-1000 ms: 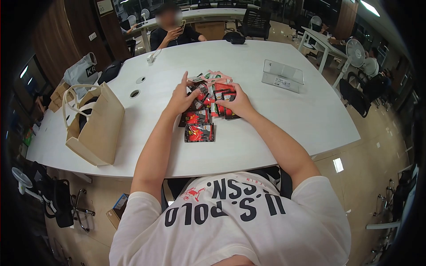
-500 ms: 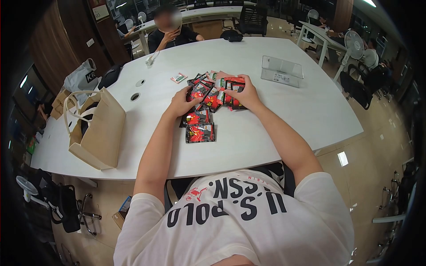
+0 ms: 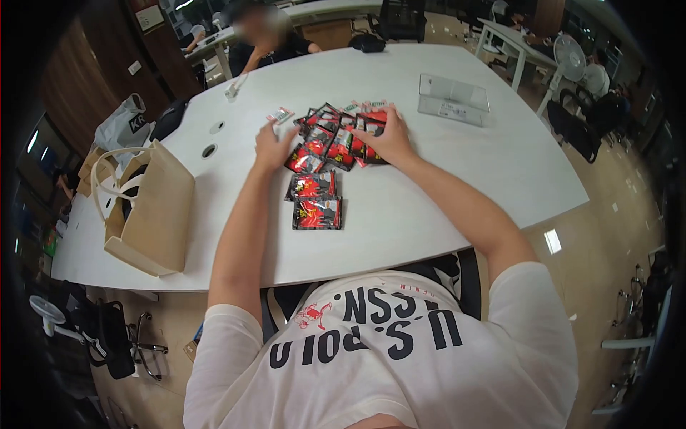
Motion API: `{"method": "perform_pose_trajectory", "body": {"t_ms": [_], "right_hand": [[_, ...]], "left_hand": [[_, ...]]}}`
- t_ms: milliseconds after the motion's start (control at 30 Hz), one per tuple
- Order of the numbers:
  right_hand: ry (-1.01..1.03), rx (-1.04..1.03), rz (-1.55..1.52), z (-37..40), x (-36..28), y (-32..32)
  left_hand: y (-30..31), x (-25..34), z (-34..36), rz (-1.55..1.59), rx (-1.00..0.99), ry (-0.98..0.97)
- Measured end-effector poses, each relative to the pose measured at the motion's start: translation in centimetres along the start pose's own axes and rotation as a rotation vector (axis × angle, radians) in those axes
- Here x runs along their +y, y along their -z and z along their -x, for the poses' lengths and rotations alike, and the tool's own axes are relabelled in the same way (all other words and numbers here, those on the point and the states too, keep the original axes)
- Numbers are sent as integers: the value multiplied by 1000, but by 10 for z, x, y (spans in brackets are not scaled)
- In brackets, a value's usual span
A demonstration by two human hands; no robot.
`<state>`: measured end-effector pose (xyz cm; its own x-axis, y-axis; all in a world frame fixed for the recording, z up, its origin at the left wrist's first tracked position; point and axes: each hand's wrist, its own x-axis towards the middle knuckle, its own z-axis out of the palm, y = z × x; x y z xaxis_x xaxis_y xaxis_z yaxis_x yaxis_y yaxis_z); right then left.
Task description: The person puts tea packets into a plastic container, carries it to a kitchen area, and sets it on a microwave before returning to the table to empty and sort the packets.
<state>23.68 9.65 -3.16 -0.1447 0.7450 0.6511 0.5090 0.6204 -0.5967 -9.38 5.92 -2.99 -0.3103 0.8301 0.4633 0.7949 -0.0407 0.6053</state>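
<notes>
Several black and red packets [image 3: 329, 139] lie in a loose pile on the white table [image 3: 457, 186]. At the pile's left edge is my left hand [image 3: 274, 146], thumb and fingers apart, holding nothing. My right hand [image 3: 389, 139] rests over the right side of the pile with its fingers spread around some packets. Two more packets lie nearer to me, one [image 3: 317, 214] in front of the other [image 3: 312, 185]. A small white and green packet [image 3: 281, 115] sits just beyond my left hand, and similar ones [image 3: 354, 106] show at the pile's far edge.
A beige tote bag [image 3: 161, 214] stands on the left of the table, with a grey bag [image 3: 123, 125] behind it. A clear plastic holder [image 3: 453, 100] is at the back right. Across the table sits a person [image 3: 286, 48], near a white plug [image 3: 232, 89].
My left hand has moved left, off the packets, and opened. My right hand has stayed by the pile, its fingers a little more raised. The camera view has shifted slightly.
</notes>
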Motion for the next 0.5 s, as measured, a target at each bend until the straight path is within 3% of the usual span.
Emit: {"method": "perform_pose_trajectory", "body": {"t_ms": [67,133,267,367,467,500], "right_hand": [[47,0,35,-2,3,1],[73,-32,107,-2,2,5],[126,-113,246,-10,-5,15],[118,-205,330,-18,-17,31],[212,-140,334,-28,12,26],[210,-141,281,-29,21,24]], "left_hand": [[3,-17,-12,-251,-26,-166],[-1,-25,-23,-308,-56,-94],[-5,-38,-46,-333,-188,-173],[5,-22,-53,-225,-351,-174],[8,-31,-45,347,-364,-152],[10,-28,-42,397,-388,-147]]}}
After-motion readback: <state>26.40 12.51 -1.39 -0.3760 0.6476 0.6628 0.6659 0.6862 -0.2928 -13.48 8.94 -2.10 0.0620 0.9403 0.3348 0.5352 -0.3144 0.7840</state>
